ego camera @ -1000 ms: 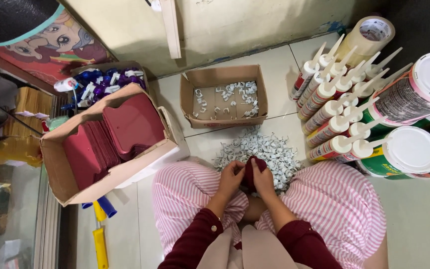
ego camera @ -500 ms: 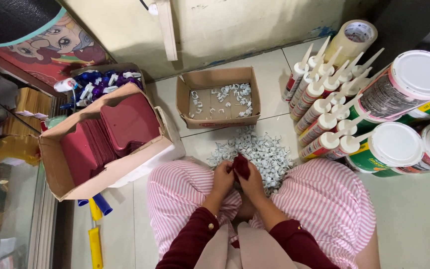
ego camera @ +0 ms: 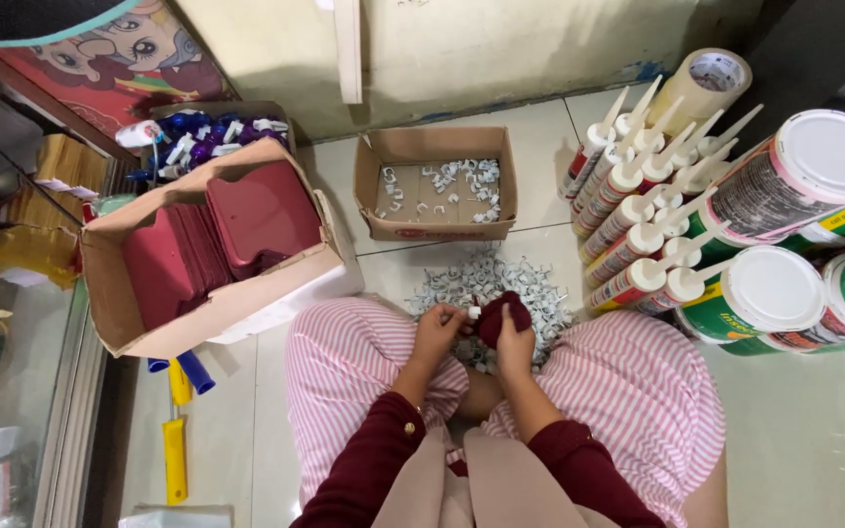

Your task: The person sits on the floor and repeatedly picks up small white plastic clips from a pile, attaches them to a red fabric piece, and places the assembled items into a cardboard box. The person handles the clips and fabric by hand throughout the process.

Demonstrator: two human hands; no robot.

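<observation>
Above the clip pile (ego camera: pixel 489 293), right grip (ego camera: pixel 514 344) closed around maroon pouch (ego camera: pixel 501 315), left grip (ego camera: pixel 439 328) pinching a white clip (ego camera: pixel 473 313).

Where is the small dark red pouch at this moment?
In the head view, the dark red pouch is low in the centre, held in the right hand, above the pile of white clips, beside the left hand.

sleeves (ego camera: pixel 374 469): dark maroon, long, tiny gold button on left cuff | pants (ego camera: pixel 628 391): pink-white stripes | beige top between the sleeves

place: hardware shop | signs: sealant tubes (ego camera: pixel 628 210), paint cans (ego camera: pixel 784 186), stock cartons (ego camera: pixel 202 244)
</observation>
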